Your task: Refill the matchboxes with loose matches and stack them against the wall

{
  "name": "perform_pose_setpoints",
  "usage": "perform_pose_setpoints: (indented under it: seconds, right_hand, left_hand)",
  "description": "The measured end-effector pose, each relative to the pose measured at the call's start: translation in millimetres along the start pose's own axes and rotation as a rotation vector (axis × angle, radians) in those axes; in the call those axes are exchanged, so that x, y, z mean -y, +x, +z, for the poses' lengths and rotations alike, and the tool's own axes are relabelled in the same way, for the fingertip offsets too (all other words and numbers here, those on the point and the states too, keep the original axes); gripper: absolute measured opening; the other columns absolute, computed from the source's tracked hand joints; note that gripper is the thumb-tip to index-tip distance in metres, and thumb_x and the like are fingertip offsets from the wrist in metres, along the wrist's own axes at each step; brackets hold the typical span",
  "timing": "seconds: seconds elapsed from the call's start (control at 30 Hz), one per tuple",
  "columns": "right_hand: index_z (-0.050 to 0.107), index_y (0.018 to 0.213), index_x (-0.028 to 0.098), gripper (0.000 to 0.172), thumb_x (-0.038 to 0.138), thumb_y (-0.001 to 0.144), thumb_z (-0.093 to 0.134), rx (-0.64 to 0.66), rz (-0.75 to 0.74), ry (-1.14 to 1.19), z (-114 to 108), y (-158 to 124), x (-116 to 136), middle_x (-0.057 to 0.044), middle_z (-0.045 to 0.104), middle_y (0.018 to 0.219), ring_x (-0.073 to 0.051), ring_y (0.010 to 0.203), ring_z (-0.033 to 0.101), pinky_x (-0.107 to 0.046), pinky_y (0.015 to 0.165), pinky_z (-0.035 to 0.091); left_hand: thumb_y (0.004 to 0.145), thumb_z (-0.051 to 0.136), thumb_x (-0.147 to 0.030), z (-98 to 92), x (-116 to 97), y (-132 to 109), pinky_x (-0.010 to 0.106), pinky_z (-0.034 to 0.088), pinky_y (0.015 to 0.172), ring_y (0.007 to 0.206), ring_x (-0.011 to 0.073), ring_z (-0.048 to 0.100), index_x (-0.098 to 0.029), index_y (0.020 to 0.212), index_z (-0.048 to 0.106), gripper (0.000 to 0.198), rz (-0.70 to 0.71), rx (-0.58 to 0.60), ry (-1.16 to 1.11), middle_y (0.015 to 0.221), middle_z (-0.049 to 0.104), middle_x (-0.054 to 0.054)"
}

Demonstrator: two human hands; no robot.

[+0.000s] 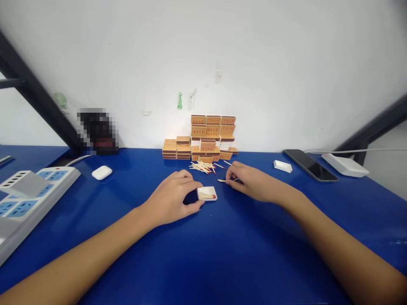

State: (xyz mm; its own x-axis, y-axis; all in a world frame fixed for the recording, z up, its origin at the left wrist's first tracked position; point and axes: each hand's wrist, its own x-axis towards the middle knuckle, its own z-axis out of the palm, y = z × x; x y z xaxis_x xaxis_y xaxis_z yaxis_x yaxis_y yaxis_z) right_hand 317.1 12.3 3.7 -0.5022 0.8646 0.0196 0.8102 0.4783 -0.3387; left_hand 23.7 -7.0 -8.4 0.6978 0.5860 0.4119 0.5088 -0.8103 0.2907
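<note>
My left hand [173,197] rests on the blue table [222,254], its thumb and fingers pinching the left side of a small white matchbox tray [207,193] that holds a few red-tipped matches. To the right of the tray, my right hand [249,180] is closed in a pinch on a few matches [223,181] whose ends stick out leftward. A loose pile of matches [203,166] lies just beyond both hands. Behind it, orange matchboxes [210,135] are stacked against the white wall.
A white power strip [28,195] lies at the left edge, with a white earbud case [102,172] near it. At the right sit a small white box [282,166], a dark phone [310,165] and a white device [345,164] with a cable.
</note>
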Motion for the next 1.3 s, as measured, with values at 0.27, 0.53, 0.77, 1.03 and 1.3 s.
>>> perform_pose_setpoints:
  seconds: [0.27, 0.53, 0.77, 1.03, 1.3]
  right_hand:
    - [0.063, 0.099, 0.02, 0.022, 0.032, 0.107, 0.046, -0.043, -0.109, -0.031, -9, -12, 54, -0.009, 0.063, 0.106, -0.019, 0.084, 0.062, -0.033, 0.073, 0.049]
    - [0.063, 0.102, 0.014, 0.013, 0.021, 0.106, 0.052, -0.018, -0.155, -0.301, 17, -7, 79, -0.013, 0.064, 0.107, -0.023, 0.087, 0.065, -0.034, 0.073, 0.05]
    - [0.066, 0.1, 0.019, 0.018, 0.023, 0.106, 0.049, -0.099, -0.111, -0.119, -10, -12, 58, -0.008, 0.065, 0.103, -0.019, 0.082, 0.062, -0.031, 0.071, 0.047]
    - [0.066, 0.09, 0.022, 0.026, 0.038, 0.105, 0.054, 0.01, -0.053, -0.046, -8, -14, 50, -0.005, 0.07, 0.091, -0.019, 0.08, 0.061, -0.033, 0.071, 0.044]
    - [0.066, 0.09, 0.022, 0.021, 0.029, 0.104, 0.053, 0.026, -0.092, 0.011, -7, -13, 48, -0.004, 0.07, 0.09, -0.018, 0.08, 0.06, -0.032, 0.071, 0.043]
  left_hand:
    - [0.091, 0.072, -0.032, 2.3, -2, -1, 0.043, 0.055, 0.091, 0.101, 0.0256, 0.065, -0.018, 0.116, 0.073, 0.028, 0.021, -0.033, -0.015, 0.097, 0.074, 0.008]
    - [0.091, 0.072, -0.03, 2.5, -4, -1, 0.045, 0.055, 0.092, 0.102, 0.0269, 0.066, -0.016, 0.118, 0.069, 0.031, 0.049, -0.032, -0.022, 0.098, 0.074, 0.008]
    - [0.092, 0.072, -0.033, 2.1, -2, -1, 0.044, 0.056, 0.091, 0.1, 0.0259, 0.066, -0.017, 0.125, 0.068, 0.036, 0.043, -0.052, -0.024, 0.098, 0.073, 0.007]
    - [0.093, 0.071, -0.033, 1.4, -2, -2, 0.044, 0.056, 0.092, 0.102, 0.0256, 0.066, -0.018, 0.127, 0.067, 0.038, 0.042, -0.055, -0.021, 0.099, 0.073, 0.007]
    - [0.093, 0.071, -0.033, 1.6, -1, -1, 0.044, 0.056, 0.092, 0.1, 0.0256, 0.066, -0.019, 0.126, 0.068, 0.036, 0.048, -0.053, -0.029, 0.099, 0.073, 0.007]
